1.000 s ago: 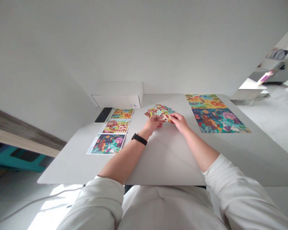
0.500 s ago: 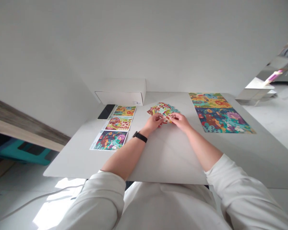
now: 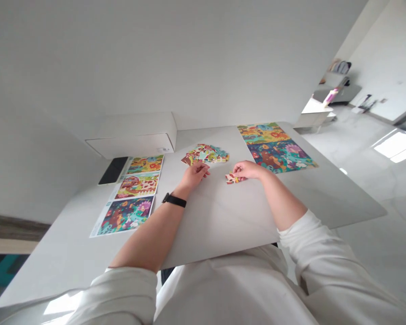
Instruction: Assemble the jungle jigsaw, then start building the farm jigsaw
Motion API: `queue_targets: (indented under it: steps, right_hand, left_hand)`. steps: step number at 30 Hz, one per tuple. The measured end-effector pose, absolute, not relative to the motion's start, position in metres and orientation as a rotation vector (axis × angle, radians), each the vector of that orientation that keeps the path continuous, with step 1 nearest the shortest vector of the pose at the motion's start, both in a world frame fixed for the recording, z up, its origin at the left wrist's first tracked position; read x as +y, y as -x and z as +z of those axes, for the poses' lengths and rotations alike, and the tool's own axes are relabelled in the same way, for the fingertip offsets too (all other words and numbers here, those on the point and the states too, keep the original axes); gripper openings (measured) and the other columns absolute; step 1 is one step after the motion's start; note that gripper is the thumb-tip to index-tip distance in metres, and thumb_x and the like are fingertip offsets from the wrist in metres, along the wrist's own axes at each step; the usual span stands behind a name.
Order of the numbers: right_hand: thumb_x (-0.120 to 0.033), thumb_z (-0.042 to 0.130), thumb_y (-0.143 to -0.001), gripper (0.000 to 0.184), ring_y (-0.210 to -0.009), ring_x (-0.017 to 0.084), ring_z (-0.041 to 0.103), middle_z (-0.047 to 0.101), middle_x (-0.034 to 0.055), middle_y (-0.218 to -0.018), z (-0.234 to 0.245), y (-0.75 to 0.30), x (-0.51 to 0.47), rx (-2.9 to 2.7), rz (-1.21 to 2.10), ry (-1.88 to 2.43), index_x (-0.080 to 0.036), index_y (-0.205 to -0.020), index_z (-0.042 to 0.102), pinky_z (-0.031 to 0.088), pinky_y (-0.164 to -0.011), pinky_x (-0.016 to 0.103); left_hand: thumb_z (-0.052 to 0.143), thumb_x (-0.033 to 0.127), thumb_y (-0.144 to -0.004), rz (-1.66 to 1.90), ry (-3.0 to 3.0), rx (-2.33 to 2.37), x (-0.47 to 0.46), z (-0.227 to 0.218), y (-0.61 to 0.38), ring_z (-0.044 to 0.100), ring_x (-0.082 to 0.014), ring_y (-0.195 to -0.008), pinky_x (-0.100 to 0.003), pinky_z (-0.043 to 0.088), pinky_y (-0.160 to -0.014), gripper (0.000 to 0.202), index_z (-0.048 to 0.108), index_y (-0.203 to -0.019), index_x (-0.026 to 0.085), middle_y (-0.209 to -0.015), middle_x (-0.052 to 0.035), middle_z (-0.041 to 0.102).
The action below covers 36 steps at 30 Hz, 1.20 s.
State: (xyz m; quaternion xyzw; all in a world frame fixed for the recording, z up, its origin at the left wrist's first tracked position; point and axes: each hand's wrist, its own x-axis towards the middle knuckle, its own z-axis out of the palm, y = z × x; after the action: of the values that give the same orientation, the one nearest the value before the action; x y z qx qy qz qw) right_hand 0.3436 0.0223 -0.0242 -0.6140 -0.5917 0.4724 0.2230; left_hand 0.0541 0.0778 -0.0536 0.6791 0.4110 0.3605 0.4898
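Two bare hands work over a pale grey bench point(image 3: 203, 225), near the middle of the frame. Right hand point(image 3: 249, 170) pinches a small flat cream piece with brown-red patches and a yellow part point(image 3: 229, 179) between thumb and fingers. Whether this is one piece or two joined, I cannot tell. Left hand point(image 3: 194, 174) has its fingers loosely bent and somewhat apart, and I see nothing held in it; a black wristband point(image 3: 174, 200) sits on that wrist.

The cream piece lies to the left of the right fingertips, so it sticks out toward the left hand, and its long axis seems to run across the frame. The right hand is the nearer one to it, and bare bench surface separates it from the left fingers.

A loose heap of many-coloured flat cardboard pieces point(image 3: 208, 153) lies just above the left hand, spreading toward the gap between both hands. Of the two, the left hand is closer to this heap; if it touches the lower edge, I cannot tell.

At left of the frame, three printed picture sheets point(image 3: 137, 186) form a slanting column beside a black flat phone point(image 3: 113, 170), below a white cardboard box point(image 3: 131, 145). At upper right, two colourful picture panels point(image 3: 280, 155) lie flat, edge against edge.
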Motion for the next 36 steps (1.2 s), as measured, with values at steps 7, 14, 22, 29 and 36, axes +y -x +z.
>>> queue_targets:
  steps: [7, 14, 22, 29, 36]
  right_hand:
    - [-0.034, 0.089, -0.078, 0.021, -0.064, 0.015, 0.067, 0.077, -0.0005, -0.075, -0.031, -0.351, 0.012, -1.827, 1.165, 1.759, -0.023, -0.082, 0.072, 0.049, -0.061, 0.025]
    - [-0.023, 0.081, -0.082, 0.007, -0.071, 0.015, 0.069, 0.079, -0.0018, -0.080, -0.027, -0.344, 0.011, -1.978, 0.924, 1.828, -0.024, -0.084, 0.074, 0.045, -0.061, 0.023]
    - [-0.022, 0.081, -0.082, 0.009, -0.075, 0.016, 0.069, 0.079, -0.0013, -0.086, -0.022, -0.341, 0.007, -2.069, 0.730, 1.843, -0.025, -0.089, 0.075, 0.044, -0.066, 0.025]
    - [-0.034, 0.090, -0.073, 0.023, -0.075, 0.018, 0.069, 0.078, -0.0001, -0.085, -0.030, -0.341, 0.009, -2.108, 0.692, 1.889, -0.024, -0.086, 0.074, 0.043, -0.064, 0.026]
    - [-0.039, 0.090, -0.073, 0.024, -0.069, 0.018, 0.069, 0.077, -0.0004, -0.079, -0.042, -0.348, 0.013, -2.091, 0.733, 1.824, -0.025, -0.082, 0.072, 0.044, -0.060, 0.027]
  left_hand:
    - [0.077, 0.062, -0.083, 0.867, -1.673, 1.008, 0.075, -0.054, -0.055, 0.067, -0.0158, -0.070, -0.025, 0.048, -0.059, 0.044, 0.072, -0.094, 0.019, -0.084, -0.0078, 0.080]
    - [0.077, 0.061, -0.082, 0.852, -1.694, 1.032, 0.077, -0.054, -0.054, 0.066, -0.0154, -0.069, -0.025, 0.048, -0.059, 0.043, 0.074, -0.091, 0.019, -0.083, -0.0077, 0.080]
    - [0.076, 0.053, -0.087, 0.849, -1.669, 1.018, 0.076, -0.053, -0.056, 0.067, -0.0151, -0.071, -0.025, 0.050, -0.063, 0.036, 0.073, -0.094, 0.018, -0.085, -0.0078, 0.080]
    - [0.072, 0.045, -0.092, 0.830, -1.694, 1.008, 0.076, -0.054, -0.058, 0.067, -0.0147, -0.072, -0.026, 0.051, -0.068, 0.028, 0.073, -0.091, 0.018, -0.085, -0.0073, 0.080]
    - [0.072, 0.052, -0.091, 0.822, -1.793, 0.979, 0.077, -0.058, -0.054, 0.068, -0.0171, -0.077, -0.027, 0.050, -0.069, 0.034, 0.077, -0.091, 0.018, -0.089, -0.0076, 0.080]
